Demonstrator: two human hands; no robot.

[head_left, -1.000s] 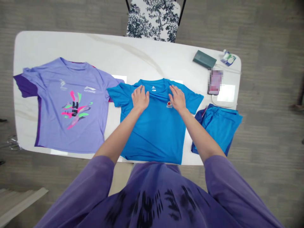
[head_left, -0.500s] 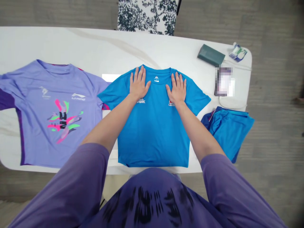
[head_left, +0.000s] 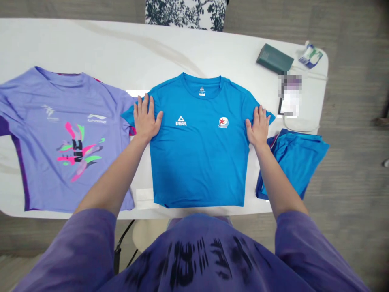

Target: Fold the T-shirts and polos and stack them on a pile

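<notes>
A blue T-shirt [head_left: 199, 158] lies face up and spread out, collar away from me, with a white logo and a round red-and-white badge on its chest. My left hand [head_left: 147, 119] rests flat on its left sleeve, fingers extended. On the opposite sleeve lies my right hand [head_left: 258, 125], also flat with fingers stretched out. To the left, a lavender T-shirt [head_left: 42, 162] with a bright multicoloured print is spread out; its sleeve reaches under the blue one's. Folded blue clothing [head_left: 294, 162] sits to the right, partly behind my right forearm.
The white table [head_left: 115, 52] has a dark green box-like case [head_left: 275, 59], a small blue-and-green packet [head_left: 310, 56], a pixelated item [head_left: 290, 97] and a white cable at its right end. A chair with a tree pattern [head_left: 185, 14] stands beyond the far edge.
Both hands have slid outward from beside the collar to the two sleeves, uncovering the chest logos. The view has shifted a little, so the table sits higher in the picture.
</notes>
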